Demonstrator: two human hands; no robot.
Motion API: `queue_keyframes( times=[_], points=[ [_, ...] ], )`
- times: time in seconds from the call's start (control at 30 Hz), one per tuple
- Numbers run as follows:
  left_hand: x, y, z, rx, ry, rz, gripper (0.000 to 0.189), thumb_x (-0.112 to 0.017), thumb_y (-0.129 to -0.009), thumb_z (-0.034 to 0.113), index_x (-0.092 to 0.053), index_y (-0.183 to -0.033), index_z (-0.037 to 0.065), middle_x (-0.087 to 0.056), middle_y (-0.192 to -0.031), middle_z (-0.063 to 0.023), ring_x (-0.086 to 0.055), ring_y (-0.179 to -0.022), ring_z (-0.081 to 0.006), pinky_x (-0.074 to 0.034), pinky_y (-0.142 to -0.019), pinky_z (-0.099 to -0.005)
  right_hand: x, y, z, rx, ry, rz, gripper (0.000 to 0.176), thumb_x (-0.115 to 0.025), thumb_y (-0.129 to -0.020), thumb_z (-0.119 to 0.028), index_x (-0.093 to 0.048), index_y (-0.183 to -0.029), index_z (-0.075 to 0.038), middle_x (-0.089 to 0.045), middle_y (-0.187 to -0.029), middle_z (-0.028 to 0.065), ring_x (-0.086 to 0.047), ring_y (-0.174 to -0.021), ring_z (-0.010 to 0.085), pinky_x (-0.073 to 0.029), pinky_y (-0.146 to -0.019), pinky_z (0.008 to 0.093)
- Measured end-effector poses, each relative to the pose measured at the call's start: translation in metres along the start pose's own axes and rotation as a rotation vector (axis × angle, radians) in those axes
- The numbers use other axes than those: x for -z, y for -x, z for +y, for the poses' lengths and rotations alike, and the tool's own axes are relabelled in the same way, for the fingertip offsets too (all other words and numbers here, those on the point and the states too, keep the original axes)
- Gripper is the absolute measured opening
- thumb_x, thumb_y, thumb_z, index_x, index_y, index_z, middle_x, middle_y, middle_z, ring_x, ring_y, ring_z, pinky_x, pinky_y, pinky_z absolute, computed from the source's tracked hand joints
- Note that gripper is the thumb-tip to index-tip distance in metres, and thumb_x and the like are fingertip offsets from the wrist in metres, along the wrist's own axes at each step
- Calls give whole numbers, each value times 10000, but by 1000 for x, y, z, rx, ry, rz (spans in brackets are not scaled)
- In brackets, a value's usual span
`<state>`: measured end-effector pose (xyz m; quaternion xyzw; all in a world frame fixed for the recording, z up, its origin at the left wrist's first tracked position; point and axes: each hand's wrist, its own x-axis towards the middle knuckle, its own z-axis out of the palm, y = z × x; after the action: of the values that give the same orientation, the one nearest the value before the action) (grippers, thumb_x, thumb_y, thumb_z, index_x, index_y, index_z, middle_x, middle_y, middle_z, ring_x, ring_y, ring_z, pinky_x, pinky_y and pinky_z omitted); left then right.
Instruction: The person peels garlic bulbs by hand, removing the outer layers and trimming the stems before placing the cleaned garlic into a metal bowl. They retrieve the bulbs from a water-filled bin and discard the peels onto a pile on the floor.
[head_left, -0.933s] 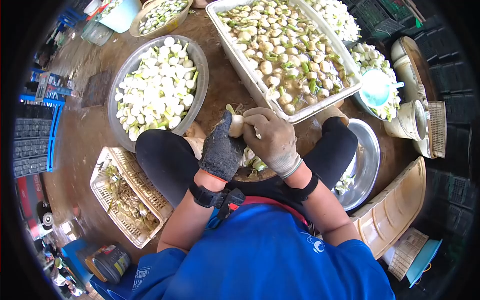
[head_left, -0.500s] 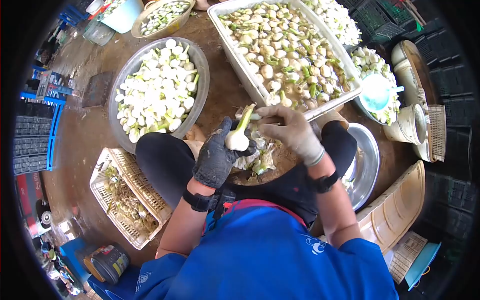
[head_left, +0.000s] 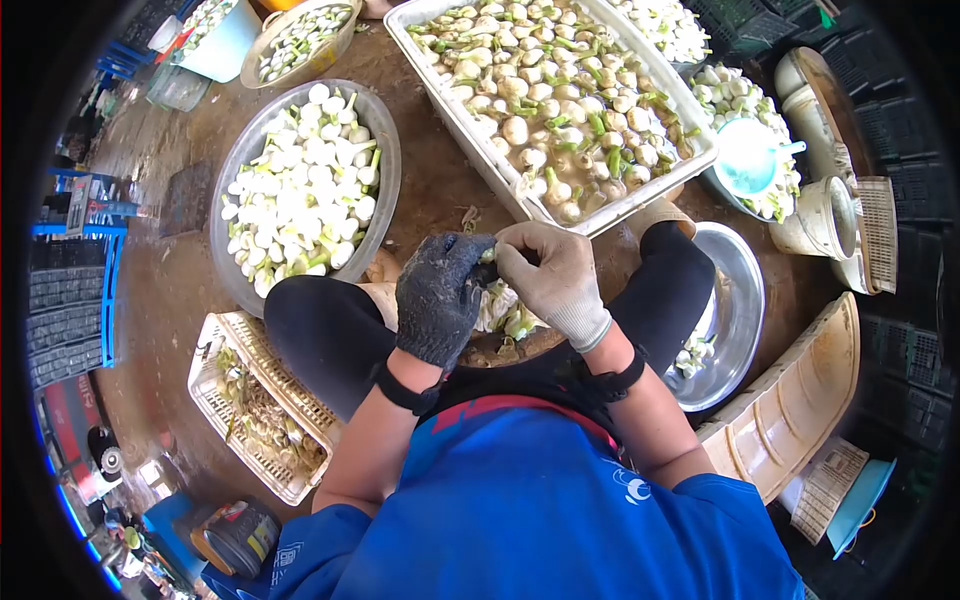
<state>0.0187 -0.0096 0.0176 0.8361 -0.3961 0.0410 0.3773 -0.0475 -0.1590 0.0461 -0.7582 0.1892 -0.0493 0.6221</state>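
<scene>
My left hand (head_left: 438, 298), in a dark, dirty glove, is closed around a garlic bulb, of which only a small pale green part (head_left: 488, 256) shows between the hands. My right hand (head_left: 552, 275), in a whitish glove, is closed with thumb and fingers pinched at that same part; what it grips is too hidden to make out. Both hands touch or nearly touch above my lap. Below them lie peeled leaves and skins (head_left: 510, 315). Ahead stands a white tub (head_left: 455, 128) of bulbs in murky water. A grey basin (head_left: 388, 205) of white bulbs is at the left.
At lower left is a cream basket (head_left: 208, 375) with scraps. A metal basin (head_left: 745, 330) with a few pieces stands right of my knee, near a curved cream plastic piece (head_left: 790, 420). A bucket (head_left: 810, 225) and a pale blue colander (head_left: 745, 165) are farther right.
My left hand has turned over, hiding the bulb that showed in it before. My right hand has moved left and closed in against it. The view has shifted slightly.
</scene>
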Motion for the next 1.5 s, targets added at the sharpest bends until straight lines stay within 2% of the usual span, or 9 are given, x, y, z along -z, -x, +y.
queue_keyframes(
  times=[0.3, 0.43, 0.63, 0.8, 0.97, 1.17, 1.23, 1.3, 1.5],
  points=[
    [14, 5, -74, 908, 892, 395, 143, -661, -927, 162, -647, -965, 25, -621, -833, -25, -571, -698, -98, -498, -626, -225, 50, 14, 33, -195, -713, 84, 181, -588, -886, -48, -659, -979, 92, -685, -982, 151, -647, -837, 169, -499, -823, 254],
    [4, 0, -43, 813, 870, 79, 175, -699, -874, 85, -669, -1013, -16, -675, -856, -70, -633, -670, -133, -549, -638, -262, 12, 10, 67, 62, -73, -163, 558, -775, -817, -283, -568, -1248, 5, -654, -1086, 92, -609, -944, 121, -491, -853, 265],
    [6, 0, -18, 825, 1016, -80, 176, -625, -928, 87, -645, -1075, -7, -687, -920, -76, -679, -793, -176, -559, -708, -288, 3, 1, 64, -345, -1067, -369, 627, -737, -864, -257, -451, -1374, -31, -609, -1182, 55, -606, -979, 108, -501, -860, 254],
    [-12, 9, -5, 702, 996, -16, 115, -585, -956, 86, -636, -1026, 11, -670, -931, -60, -653, -837, -143, -562, -780, -290, -1, 5, 47, 181, -58, -80, 820, -829, -734, -253, -416, -1391, 12, -549, -1305, 129, -485, -1256, 277, -366, -1080, 363],
    [-33, 6, 11, 868, 1276, 61, 113, -541, -984, 108, -594, -1016, 14, -635, -874, -51, -614, -755, -133, -527, -727, -290, -5, 2, 45, 29, -525, 118, 431, -511, -982, -322, -535, -1244, 20, -644, -1046, 99, -614, -949, 175, -475, -889, 304],
    [9, -37, -53, 403, 133, 108, 219, -588, -952, 162, -557, -1102, 4, -620, -907, -137, -636, -873, -251, -526, -730, -317, 92, 19, 29, 180, -735, 325, 431, -391, -1016, -310, -569, -1176, 48, -633, -1104, 125, -643, -957, 197, -503, -891, 320],
    [-19, -22, -89, 682, 773, -522, 356, -634, -914, 187, -553, -1218, 19, -647, -984, -175, -635, -957, -267, -525, -753, -291, 138, 30, 53, 155, -509, 562, 380, -453, -1002, -265, -599, -1171, 42, -648, -1103, 118, -638, -959, 182, -493, -893, 311],
    [-52, 3, -104, 97, -284, -807, 411, -668, -847, 80, -570, -1239, 7, -660, -1060, -178, -657, -884, -253, -537, -773, -320, 191, 45, 77, 32, -54, 797, 293, -540, -966, -184, -644, -1142, 26, -667, -1095, 108, -621, -989, 156, -477, -894, 299],
    [-118, -78, -35, 690, 1044, -440, 349, -638, -927, 190, -590, -1194, -30, -656, -1061, -91, -647, -937, -172, -532, -786, -303, 262, 120, 167, -292, 239, 1010, 261, -616, -877, -76, -660, -1100, 52, -674, -1109, 104, -610, -1037, 180, -436, -953, 278]
  ],
)
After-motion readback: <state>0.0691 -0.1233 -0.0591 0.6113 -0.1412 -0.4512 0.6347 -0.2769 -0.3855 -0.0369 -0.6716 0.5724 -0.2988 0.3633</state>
